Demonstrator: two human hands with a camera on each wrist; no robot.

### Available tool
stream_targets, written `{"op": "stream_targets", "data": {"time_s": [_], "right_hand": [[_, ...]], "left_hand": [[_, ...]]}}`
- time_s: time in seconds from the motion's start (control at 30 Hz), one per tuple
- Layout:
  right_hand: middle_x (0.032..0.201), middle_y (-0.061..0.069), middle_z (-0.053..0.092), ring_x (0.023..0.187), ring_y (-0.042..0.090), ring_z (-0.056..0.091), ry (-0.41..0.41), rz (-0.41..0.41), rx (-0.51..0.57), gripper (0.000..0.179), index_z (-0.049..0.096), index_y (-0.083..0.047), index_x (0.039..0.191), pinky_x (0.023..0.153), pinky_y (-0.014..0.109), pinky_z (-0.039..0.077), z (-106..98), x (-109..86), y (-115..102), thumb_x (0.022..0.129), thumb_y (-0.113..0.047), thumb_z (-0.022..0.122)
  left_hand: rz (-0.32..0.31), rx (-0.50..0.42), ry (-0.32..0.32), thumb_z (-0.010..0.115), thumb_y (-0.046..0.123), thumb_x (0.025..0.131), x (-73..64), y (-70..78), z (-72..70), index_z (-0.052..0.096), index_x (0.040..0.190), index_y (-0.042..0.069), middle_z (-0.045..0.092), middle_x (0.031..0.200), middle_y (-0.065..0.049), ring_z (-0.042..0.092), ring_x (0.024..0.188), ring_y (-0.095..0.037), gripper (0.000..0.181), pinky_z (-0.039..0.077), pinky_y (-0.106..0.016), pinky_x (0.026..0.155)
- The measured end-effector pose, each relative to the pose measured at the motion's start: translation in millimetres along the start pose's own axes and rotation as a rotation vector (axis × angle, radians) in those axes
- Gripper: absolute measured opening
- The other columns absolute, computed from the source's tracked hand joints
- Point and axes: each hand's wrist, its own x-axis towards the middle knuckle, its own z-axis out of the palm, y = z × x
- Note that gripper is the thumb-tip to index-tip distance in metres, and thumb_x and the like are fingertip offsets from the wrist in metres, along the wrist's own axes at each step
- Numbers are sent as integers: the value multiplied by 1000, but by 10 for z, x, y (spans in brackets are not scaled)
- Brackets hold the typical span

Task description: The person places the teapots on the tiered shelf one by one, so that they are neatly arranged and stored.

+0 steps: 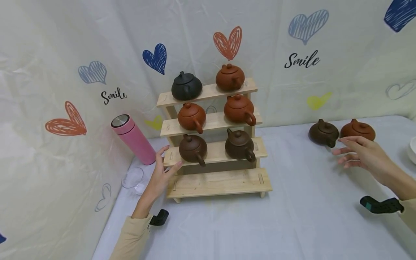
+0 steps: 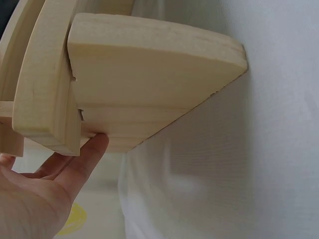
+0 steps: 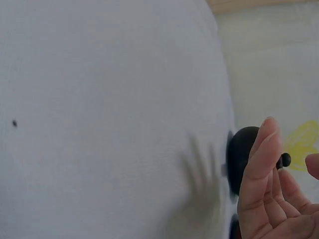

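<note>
My left hand (image 1: 159, 177) holds the left end of the second-lowest step of a wooden tiered stand (image 1: 219, 182), thumb at the front edge and fingers behind. In the left wrist view, its fingers (image 2: 82, 162) press against the wood. On that step sit two dark brown teapots (image 1: 193, 148). Reddish-brown teapots (image 1: 238, 108) fill the step above, and a black teapot (image 1: 186, 86) and another reddish one (image 1: 230, 77) stand on top. Over at the right, my right hand (image 1: 365, 155), fingers extended, hovers just in front of a dark brown teapot (image 1: 321, 131) and a reddish-brown teapot (image 1: 357, 129).
A pink thermos (image 1: 134, 139) stands left of the stand, with a clear round glass item (image 1: 132, 177) in front of it. Part of a white bowl (image 1: 412, 150) shows at the right edge. A cloth printed with hearts (image 1: 276, 43) hangs behind the white-covered table (image 1: 292, 216).
</note>
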Motion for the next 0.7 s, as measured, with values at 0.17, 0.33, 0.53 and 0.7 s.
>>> {"op": "stream_targets", "data": {"time_s": [0.17, 0.33, 0.53, 0.7], "right_hand": [[96, -7, 78, 77, 16, 73, -76, 49, 74, 11, 49, -16, 118, 68, 28, 59, 2, 71, 102, 115, -23, 40], [101, -1, 79, 85, 18, 75, -162, 124, 265, 26, 59, -16, 115, 74, 28, 60, 31, 183, 146, 116, -30, 37], [101, 4, 78, 87, 22, 75, -189, 182, 516, 38, 72, -15, 104, 76, 30, 60, 96, 305, 169, 115, -33, 40], [96, 7, 77, 81, 21, 73, -143, 164, 597, 37, 71, -9, 98, 72, 29, 59, 149, 322, 159, 114, -27, 42]], "left_hand": [[-1, -7, 8, 68, 16, 102, 7, -14, 10, 13, 162, 12, 42, 147, -25, 47, 136, -35, 82, 34, -55, 114], [-10, -9, 8, 68, 14, 101, -1, -13, 16, 13, 161, 13, 43, 145, -25, 47, 136, -35, 82, 34, -56, 114], [-22, -10, 7, 69, 18, 101, -8, -11, 9, 13, 162, 15, 42, 147, -24, 46, 137, -34, 83, 35, -55, 114], [-22, -4, 7, 69, 20, 102, -2, -19, -6, 13, 162, 16, 40, 148, -24, 45, 138, -35, 83, 35, -55, 113]]}}
